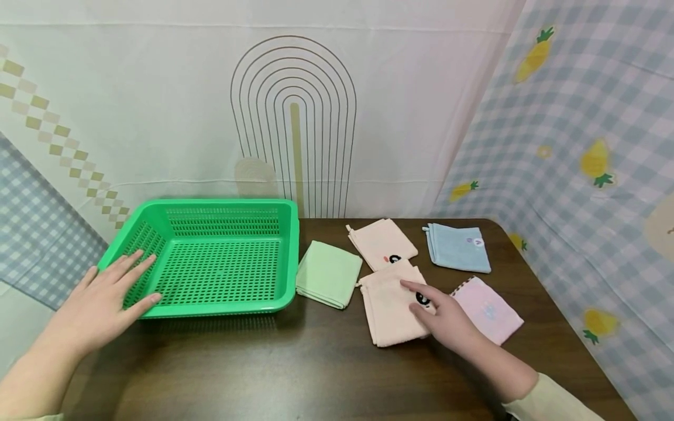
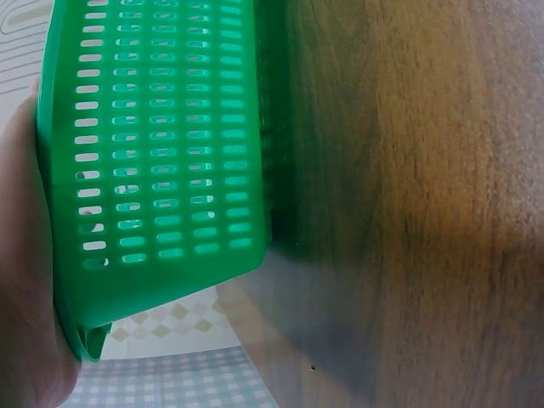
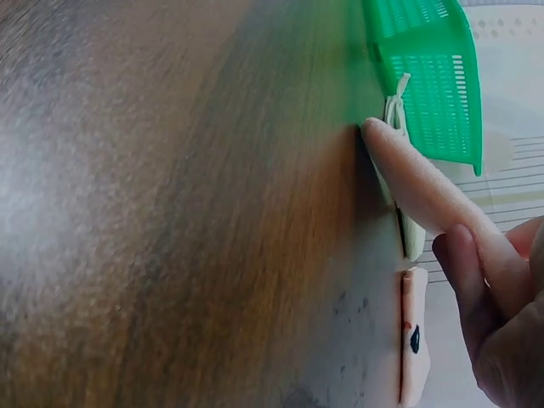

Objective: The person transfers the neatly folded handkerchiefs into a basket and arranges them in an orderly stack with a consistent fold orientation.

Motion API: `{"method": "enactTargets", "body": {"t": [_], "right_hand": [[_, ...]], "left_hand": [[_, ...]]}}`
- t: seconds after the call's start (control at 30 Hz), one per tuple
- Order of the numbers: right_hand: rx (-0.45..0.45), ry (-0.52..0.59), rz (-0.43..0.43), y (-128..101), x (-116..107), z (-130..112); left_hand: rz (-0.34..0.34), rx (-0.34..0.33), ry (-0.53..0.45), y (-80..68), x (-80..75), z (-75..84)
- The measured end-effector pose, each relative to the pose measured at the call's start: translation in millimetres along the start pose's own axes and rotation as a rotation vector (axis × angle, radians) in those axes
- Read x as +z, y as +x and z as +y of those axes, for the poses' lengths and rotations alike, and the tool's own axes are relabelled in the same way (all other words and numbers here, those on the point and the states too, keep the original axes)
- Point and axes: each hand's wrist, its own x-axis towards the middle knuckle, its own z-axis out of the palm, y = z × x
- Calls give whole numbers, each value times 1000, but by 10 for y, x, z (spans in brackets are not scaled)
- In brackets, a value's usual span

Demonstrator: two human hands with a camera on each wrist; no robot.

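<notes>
My left hand (image 1: 102, 301) rests with fairly straight, spread fingers over the near left corner of a green plastic basket (image 1: 218, 305). In the left wrist view, part of that hand lies along the outside of the rim. My right hand (image 1: 444, 318) holds a folded peach towel (image 1: 389, 313) with a black face print and a hanging loop. Seen from the right wrist, the towel (image 3: 425, 183) is tilted, its near part raised off the table. A second peach towel (image 1: 376, 237) lies behind it. Left of them lies a folded green towel (image 1: 332, 272).
A blue folded towel (image 1: 458, 248) lies at the back right, and a pink one (image 1: 489, 310) lies partly behind my right forearm. The brown wooden table (image 1: 253, 368) meets a patterned cloth backdrop (image 1: 400, 117) at the back. Checked cloth (image 1: 568, 193) hangs on the right.
</notes>
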Motion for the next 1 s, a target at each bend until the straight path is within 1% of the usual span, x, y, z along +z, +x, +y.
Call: {"method": "enactTargets", "body": {"t": [0.4,0.67,1.0], "right_hand": [[-27,0,14,17,-6,-99],[-11,20,6,39,-12,-150],[-57,7,43,84,-16,-234]], "left_hand": [[-2,1,3,-4,-25,38],[-12,11,8,-2,-43,50],[-28,5,-4,9,-56,51]]}}
